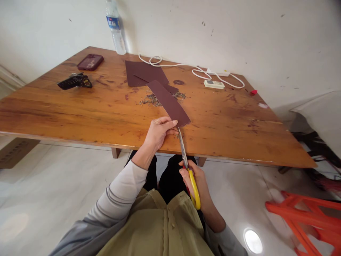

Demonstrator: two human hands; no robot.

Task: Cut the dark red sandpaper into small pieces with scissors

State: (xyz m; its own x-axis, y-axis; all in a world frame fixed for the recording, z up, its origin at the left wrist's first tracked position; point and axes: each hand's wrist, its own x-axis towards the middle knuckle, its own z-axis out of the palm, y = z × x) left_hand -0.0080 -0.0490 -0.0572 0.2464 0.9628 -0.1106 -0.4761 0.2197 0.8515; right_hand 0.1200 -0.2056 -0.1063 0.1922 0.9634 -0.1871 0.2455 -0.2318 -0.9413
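Observation:
My left hand (161,131) pinches the near end of a dark maroon paper strip (170,103) between thumb and fingers. That near edge is cut into a fine fringe. In my right hand (198,177) is a pair of scissors (195,190) with yellow and red handles. Its blades look nearly closed and point up at the strip's fringed edge, close by my left fingertips. Under the strip lies a heap of small dark clippings (151,100). More maroon sheets (145,71) lie behind it, overlapping one another.
The wooden table (106,113) carries a maroon phone case (90,62), a black bundle (75,81), a plastic bottle (117,33), a white remote (214,84) and a white cable with a power strip (220,72). An orange stool (306,217) stands at right.

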